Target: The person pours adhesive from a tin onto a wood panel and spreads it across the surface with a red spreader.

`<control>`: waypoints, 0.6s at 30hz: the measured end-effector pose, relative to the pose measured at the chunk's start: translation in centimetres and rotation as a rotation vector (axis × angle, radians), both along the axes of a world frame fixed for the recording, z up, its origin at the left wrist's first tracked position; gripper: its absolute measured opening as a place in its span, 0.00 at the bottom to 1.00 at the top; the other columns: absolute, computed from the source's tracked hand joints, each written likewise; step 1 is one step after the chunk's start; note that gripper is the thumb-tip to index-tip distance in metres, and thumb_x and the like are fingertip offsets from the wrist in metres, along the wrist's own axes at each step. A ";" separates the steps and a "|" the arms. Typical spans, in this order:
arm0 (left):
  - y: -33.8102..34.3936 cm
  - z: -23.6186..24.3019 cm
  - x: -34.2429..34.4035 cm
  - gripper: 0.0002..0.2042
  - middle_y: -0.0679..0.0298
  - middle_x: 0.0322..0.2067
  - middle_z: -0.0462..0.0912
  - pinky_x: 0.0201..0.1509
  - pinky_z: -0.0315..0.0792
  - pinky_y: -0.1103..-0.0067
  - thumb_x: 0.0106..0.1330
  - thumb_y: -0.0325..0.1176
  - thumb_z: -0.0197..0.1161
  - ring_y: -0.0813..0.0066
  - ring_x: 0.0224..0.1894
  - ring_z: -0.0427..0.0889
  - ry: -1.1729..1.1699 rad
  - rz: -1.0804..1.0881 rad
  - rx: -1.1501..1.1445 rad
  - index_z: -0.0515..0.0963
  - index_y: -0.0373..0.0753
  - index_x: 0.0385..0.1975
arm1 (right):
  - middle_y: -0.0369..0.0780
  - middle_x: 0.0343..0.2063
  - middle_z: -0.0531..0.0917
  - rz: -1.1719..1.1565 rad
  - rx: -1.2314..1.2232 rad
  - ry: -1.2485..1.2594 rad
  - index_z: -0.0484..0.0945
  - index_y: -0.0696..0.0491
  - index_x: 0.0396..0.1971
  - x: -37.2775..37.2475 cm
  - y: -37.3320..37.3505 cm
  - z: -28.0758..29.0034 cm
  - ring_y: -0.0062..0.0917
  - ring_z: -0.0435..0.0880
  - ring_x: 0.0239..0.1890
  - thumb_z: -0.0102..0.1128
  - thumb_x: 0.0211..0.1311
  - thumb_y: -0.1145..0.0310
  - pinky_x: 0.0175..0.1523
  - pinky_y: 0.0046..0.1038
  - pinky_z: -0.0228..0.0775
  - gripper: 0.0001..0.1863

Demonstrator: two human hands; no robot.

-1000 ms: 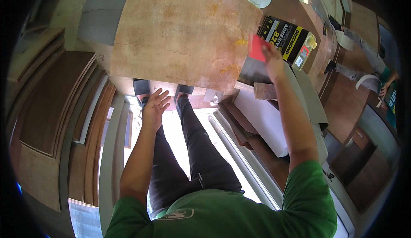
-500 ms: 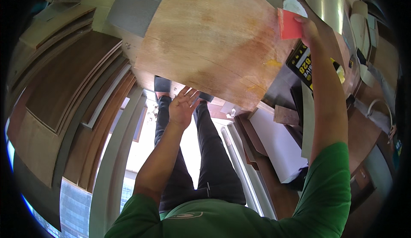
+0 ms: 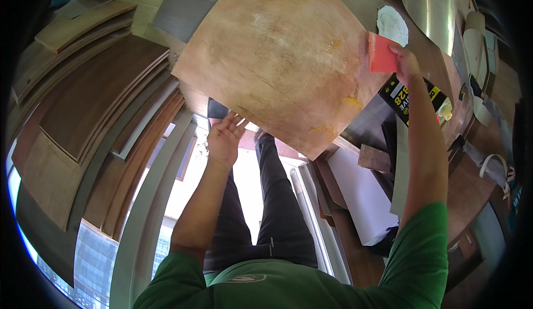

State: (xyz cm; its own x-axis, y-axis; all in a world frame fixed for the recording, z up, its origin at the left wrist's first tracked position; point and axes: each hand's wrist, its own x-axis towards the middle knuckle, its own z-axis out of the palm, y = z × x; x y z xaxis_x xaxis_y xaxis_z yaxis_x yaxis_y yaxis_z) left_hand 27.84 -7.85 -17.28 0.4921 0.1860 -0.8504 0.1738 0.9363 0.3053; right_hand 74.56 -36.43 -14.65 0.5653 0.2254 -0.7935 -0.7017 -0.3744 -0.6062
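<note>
My right hand (image 3: 408, 64) grips a flat red square spreader (image 3: 383, 53) between thumb and fingers, at the right edge of a thin plywood sheet (image 3: 266, 59). Yellowish smears of what looks like glue (image 3: 352, 102) lie along the sheet's right side, and the surface has paler and darker wiped patches. At the sheet's near edge, my left hand (image 3: 223, 141) is palm up with its fingers loosely apart. Its fingertips reach that edge; whether they press on the underside is hidden. Just beyond the spreader is a white, crusted round patch (image 3: 392, 26).
A black and yellow container (image 3: 413, 101) stands under my right forearm. Stacked boards (image 3: 105, 92) lean at the left. A shiny curved metal sheet (image 3: 427, 9) lies far right. Nearer are a small wood block (image 3: 375, 158) and a white panel (image 3: 355, 192).
The plywood sheet has turned slightly, its near corner shifting left and toward me. My left hand has moved left to the sheet's edge. My right hand still holds the spreader, now slightly lower in view.
</note>
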 end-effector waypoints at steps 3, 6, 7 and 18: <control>3.7 0.5 0.5 0.28 0.48 0.55 0.75 0.67 0.60 0.67 0.63 0.40 0.42 0.56 0.58 0.73 -0.012 -0.010 0.047 0.67 0.26 0.59 | 0.41 0.50 0.81 -0.044 0.009 -0.018 0.74 0.58 0.53 -3.4 0.3 1.8 0.28 0.78 0.54 0.52 0.65 0.64 0.63 0.32 0.63 0.20; 8.1 -0.2 2.1 0.26 0.48 0.53 0.76 0.67 0.60 0.66 0.63 0.39 0.42 0.55 0.57 0.74 -0.146 -0.088 0.175 0.69 0.25 0.54 | 0.40 0.49 0.81 -0.081 0.098 0.024 0.74 0.57 0.52 -5.6 -1.5 1.2 0.28 0.78 0.53 0.54 0.64 0.62 0.63 0.32 0.63 0.19; 9.4 -0.7 2.7 0.26 0.47 0.52 0.76 0.67 0.61 0.66 0.63 0.39 0.42 0.55 0.56 0.75 -0.130 -0.001 0.217 0.69 0.23 0.52 | 0.40 0.49 0.81 -0.105 0.127 0.033 0.74 0.57 0.52 -6.6 -2.0 0.8 0.28 0.78 0.53 0.54 0.64 0.62 0.63 0.32 0.63 0.20; 14.1 -0.2 5.8 0.26 0.47 0.51 0.79 0.60 0.61 0.69 0.66 0.46 0.43 0.60 0.54 0.78 0.257 -0.187 0.319 0.65 0.34 0.58 | 0.36 0.50 0.80 -0.259 0.114 -0.060 0.72 0.56 0.56 -13.4 -1.9 0.1 0.24 0.73 0.56 0.55 0.64 0.62 0.64 0.29 0.57 0.22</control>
